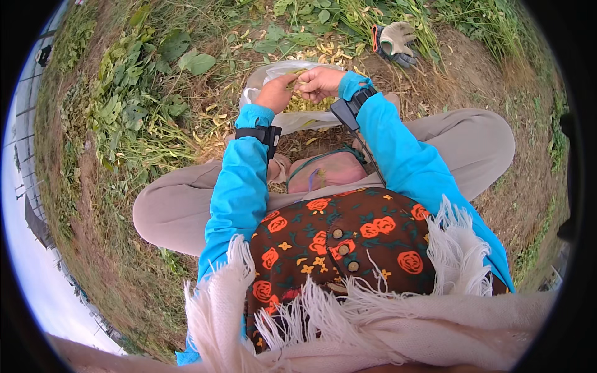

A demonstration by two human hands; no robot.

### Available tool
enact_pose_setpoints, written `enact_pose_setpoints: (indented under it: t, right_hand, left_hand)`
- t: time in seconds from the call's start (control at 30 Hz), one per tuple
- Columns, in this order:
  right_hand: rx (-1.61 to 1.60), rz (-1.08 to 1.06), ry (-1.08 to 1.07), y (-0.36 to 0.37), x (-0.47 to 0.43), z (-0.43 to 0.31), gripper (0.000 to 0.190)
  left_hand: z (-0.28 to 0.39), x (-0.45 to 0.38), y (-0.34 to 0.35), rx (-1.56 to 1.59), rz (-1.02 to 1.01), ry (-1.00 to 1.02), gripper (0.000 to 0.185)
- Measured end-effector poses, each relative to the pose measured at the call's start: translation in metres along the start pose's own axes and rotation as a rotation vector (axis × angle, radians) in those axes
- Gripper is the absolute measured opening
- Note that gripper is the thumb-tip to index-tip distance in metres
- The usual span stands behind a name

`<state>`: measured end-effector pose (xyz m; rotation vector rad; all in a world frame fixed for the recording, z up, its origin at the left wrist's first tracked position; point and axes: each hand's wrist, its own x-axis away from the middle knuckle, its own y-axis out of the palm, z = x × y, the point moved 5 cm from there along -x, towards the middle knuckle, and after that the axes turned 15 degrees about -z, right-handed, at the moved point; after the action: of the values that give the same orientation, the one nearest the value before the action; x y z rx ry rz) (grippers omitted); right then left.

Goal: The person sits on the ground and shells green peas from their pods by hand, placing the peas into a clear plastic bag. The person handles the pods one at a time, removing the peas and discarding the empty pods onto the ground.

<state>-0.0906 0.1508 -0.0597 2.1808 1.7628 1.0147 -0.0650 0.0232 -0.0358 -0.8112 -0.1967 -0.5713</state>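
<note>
My left hand (275, 93) and my right hand (322, 83) meet over an open clear plastic bag (310, 122). Between their fingertips is a small yellow-green bean pod (301, 72), partly covered by the fingers. Shelled green beans (311, 103) lie in the bag just beneath my hands. The bag sits on the ground in front of my crossed legs, its rim spread around the beans. Close to my lap rests a pink cloth bundle (326, 175) with a dark green cord.
Pulled bean plants (133, 107) are heaped at the left. Beyond the bag lie loose yellow pods (331, 50) and broad leaves (198, 63). A pair of work gloves (396, 42) rests at the upper right. A cable (371, 156) hangs from the right wrist device (347, 112).
</note>
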Motion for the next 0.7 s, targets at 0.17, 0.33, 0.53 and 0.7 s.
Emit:
enact_pose_setpoints:
  t: [0.17, 0.33, 0.53, 0.7]
  right_hand:
    - [0.05, 0.089, 0.08, -0.013, -0.006, 0.015, 0.014]
    - [0.515, 0.472, 0.301, -0.024, -0.022, 0.028, 0.02]
    - [0.843, 0.688, 0.3, -0.053, -0.014, 0.055, 0.025]
    - [0.826, 0.584, 0.12, -0.048, -0.02, 0.032, 0.031]
  left_hand:
    - [-0.025, 0.003, 0.003, 0.187, -0.137, -0.204, 0.018]
    - [-0.021, 0.0, 0.011, -0.026, -0.246, -0.336, 0.019]
    - [-0.035, 0.0, 0.013, 0.069, -0.234, -0.407, 0.022]
    - [-0.036, 0.002, 0.011, 0.121, -0.191, -0.426, 0.019]
